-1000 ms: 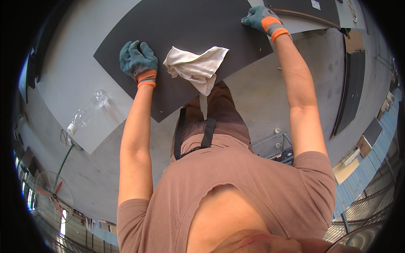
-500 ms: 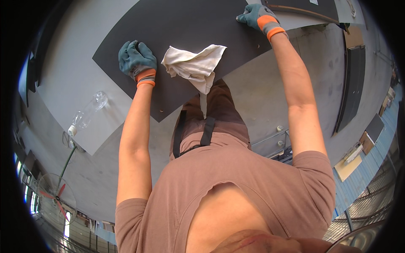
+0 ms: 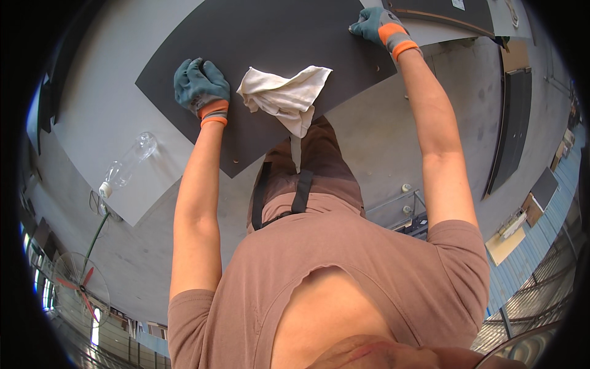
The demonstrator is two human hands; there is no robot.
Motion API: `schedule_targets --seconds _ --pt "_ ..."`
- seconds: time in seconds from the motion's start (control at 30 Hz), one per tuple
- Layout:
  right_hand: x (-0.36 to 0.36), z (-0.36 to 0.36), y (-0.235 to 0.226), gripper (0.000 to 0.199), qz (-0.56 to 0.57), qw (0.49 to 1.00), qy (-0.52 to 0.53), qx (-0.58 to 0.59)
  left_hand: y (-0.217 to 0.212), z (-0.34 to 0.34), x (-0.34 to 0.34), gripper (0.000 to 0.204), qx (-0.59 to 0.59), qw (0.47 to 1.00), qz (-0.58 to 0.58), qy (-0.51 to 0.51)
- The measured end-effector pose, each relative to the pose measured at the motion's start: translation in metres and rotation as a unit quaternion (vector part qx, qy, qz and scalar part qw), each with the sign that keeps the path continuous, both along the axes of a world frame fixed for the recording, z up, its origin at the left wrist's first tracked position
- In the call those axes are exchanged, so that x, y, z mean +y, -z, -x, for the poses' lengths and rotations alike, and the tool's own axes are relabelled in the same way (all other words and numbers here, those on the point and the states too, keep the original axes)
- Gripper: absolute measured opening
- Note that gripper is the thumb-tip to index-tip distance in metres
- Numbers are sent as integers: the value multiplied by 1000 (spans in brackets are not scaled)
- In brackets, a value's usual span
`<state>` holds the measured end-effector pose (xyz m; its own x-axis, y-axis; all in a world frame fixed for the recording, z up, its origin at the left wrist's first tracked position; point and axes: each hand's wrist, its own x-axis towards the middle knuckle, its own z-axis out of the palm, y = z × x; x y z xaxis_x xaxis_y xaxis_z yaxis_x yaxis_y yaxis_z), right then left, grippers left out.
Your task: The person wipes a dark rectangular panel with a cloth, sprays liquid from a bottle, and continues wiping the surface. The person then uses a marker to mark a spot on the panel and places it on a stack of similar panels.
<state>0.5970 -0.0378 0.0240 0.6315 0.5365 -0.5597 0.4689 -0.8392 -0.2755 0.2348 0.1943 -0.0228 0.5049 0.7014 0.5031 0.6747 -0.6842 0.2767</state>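
A large dark grey panel (image 3: 270, 37) lies in front of me, with a crumpled white cloth (image 3: 286, 92) on it near its front edge. My left hand (image 3: 201, 86), in a blue-grey glove with an orange cuff, rests on the panel to the left of the cloth. Its fingers are curled in; whatever they might hold is hidden. Far to the right, my right hand (image 3: 375, 26) wears a matching glove and sits over the panel near its right edge. Those fingers are bunched closed too, and I cannot make out anything in them.
Beneath the panel is a lighter grey surface (image 3: 98, 92), on which a clear plastic bottle (image 3: 128, 163) lies at the left. A standing fan (image 3: 82, 287) is at the lower left. Another dark panel (image 3: 442, 13) is at the far right; more dark boards (image 3: 513, 129) lie farther right.
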Motion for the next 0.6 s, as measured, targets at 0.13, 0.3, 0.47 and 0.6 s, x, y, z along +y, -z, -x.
schedule_targets --seconds 0.13,0.3,0.47,0.6 --pt "3 4 -5 34 -3 1000 7 11 0 1 1 21 5 1000 -4 -2" --pt "-2 21 -3 31 11 999 -11 -40 1 0 3 22 10 1000 -10 -1" --pt "-5 20 -3 33 30 999 -23 -18 0 1 2 22 17 1000 -8 -3" --pt "-3 18 -4 35 55 997 -34 -33 1 -1 2 22 9 1000 -13 1"
